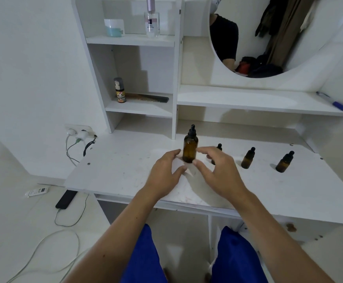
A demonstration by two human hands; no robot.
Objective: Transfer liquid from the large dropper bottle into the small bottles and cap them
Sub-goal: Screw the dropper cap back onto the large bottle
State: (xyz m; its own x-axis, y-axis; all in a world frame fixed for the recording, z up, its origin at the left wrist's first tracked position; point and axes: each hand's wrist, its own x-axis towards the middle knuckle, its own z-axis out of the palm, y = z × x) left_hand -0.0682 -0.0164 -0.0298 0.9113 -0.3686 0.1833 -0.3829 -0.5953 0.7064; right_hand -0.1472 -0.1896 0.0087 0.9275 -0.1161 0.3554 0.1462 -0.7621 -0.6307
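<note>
Seated at a white vanity desk (125,176), a person reaches w/ both hands toward the large amber dropper bottle (190,149), which stands upright and capped at center frame. The left hand (164,174) lies just left of the bottle's base, fingers fairly straight and relaxed, gripping nothing; whether its fingertips touch the glass can't be told. The right hand (217,170) hovers just right of the bottle, fingers loosely curved and spread, also holding nothing. Three small amber bottles stand capped in a row to the right: the first small bottle (218,149) is mostly hidden behind the right hand, the second small bottle (247,158) stands right of center, the third small bottle (284,162) farther right. On shelves in the upper left sit a clear perfume bottle (151,21), a white jar (114,27), a spray can (119,90) and a comb (150,98). A pen (332,101) lies at upper right, below a round mirror (248,33).
</note>
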